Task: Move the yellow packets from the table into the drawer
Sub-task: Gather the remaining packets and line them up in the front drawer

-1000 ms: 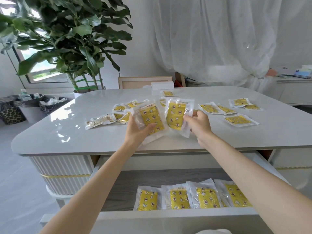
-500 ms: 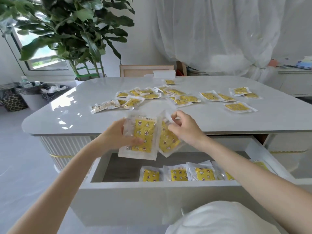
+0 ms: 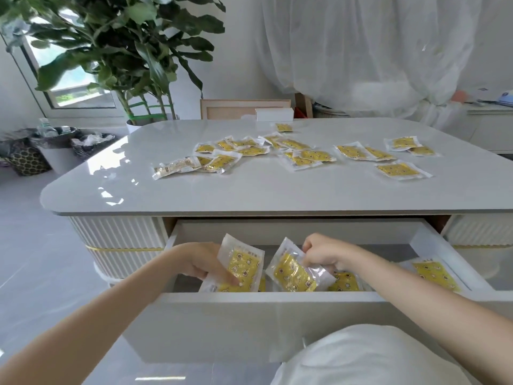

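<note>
Far left: large potted plant [image 3: 125,51] with broad green leaves, in a white pot [image 3: 136,125], standing before a window [image 3: 72,90]. Left of it, on the grey floor [image 3: 33,245]: black-lined bins [image 3: 57,159] and a patterned basket [image 3: 27,162], close together. Far centre: wooden frame [image 3: 230,109], white box [image 3: 274,114] just in front. Far right: sheer white drape [image 3: 361,51]; low cabinet [image 3: 488,129], items on top indistinct.

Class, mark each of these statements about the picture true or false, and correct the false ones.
1. The left hand holds a yellow packet in the drawer. True.
2. The right hand is empty. False: it grips a second packet.
3. The drawer is shut. False: it is pulled open.
4. Loose packets lie on the table. True.
5. A potted plant stands on the table. False: it stands behind the table.
</note>
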